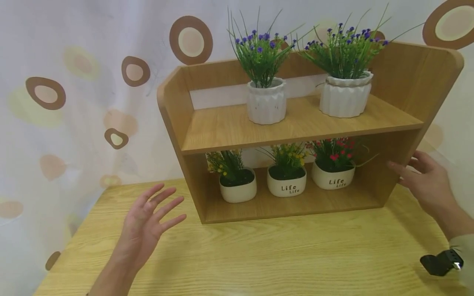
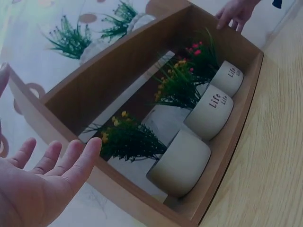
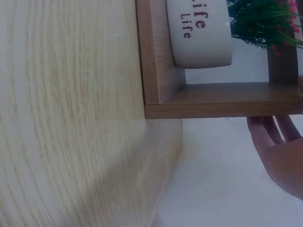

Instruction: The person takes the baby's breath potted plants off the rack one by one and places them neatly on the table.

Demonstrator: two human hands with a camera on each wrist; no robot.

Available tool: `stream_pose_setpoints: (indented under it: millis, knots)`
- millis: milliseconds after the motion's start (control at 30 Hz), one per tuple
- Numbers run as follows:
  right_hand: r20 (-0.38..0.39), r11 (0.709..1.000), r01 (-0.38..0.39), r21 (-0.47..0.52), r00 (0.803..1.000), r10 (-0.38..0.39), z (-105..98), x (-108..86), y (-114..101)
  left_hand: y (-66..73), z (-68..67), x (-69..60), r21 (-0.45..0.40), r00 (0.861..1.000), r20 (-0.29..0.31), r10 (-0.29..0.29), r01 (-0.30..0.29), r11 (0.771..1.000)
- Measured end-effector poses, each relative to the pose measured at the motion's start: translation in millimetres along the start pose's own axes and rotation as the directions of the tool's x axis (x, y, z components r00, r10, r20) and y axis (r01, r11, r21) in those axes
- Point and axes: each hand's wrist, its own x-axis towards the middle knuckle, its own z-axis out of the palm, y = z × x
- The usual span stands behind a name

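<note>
1. White backdrop with brown rings is rising behind the bench.
2. The left hand is hovering over the bench, just beside the shelf's left side; its fingers are released, spreading apart and pointing toward the shelf.
3. The wooden shelf is standing on the bench between the two hands, carrying pots on two levels.
4. The left lower pot, smooth and white, is holding a yellow-flowered plant.
5. The left upper pot, ribbed, is holding a purple-flowered plant.
6. The middle lower pot, reading "Life", is holding a second yellow-flowered plant.
7. The right lower pot, also reading "Life", is holding a red-flowered plant.
8. The right upper pot, ribbed too, is holding a second purple-flowered plant.
9. The right hand is gripping the shelf's right side, thumb resting at the front, other fingers reaching around the outer face.
10. A dark watch is showing beside a pale sleeve.
</note>
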Motion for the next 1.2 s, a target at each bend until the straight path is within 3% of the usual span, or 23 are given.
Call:
stream_pose_setpoints:
  millis: [133,467,767,933,1200]
  knots:
    - [-0.015,0.989,0.013,-0.149,1.000,-0.015,3.6,1.1,2.6,-1.5,9.5,5.7,0.005,0.999,0.030,0.014,-0.014,1.000]
    - [-0.038,0.981,0.061,-0.187,0.997,-0.070,3.0,3.3,9.6,2.6,44.0,26.6,0.061,0.993,0.115,0.022,-0.029,0.998]
    - [-0.060,0.979,0.123,-0.162,0.989,-0.134,3.3,5.4,10.8,0.8,75.2,61.7,0.190,0.987,0.155,0.038,-0.067,0.980]
    - [-0.067,0.967,0.138,-0.212,0.986,-0.156,3.5,5.0,11.0,6.8,95.6,83.5,0.204,0.988,0.149,0.048,-0.079,0.976]
    - [-0.051,0.978,0.162,-0.133,0.984,-0.170,3.1,5.4,9.4,16.7,123.3,122.1,0.224,0.988,0.139,0.074,-0.104,0.969]
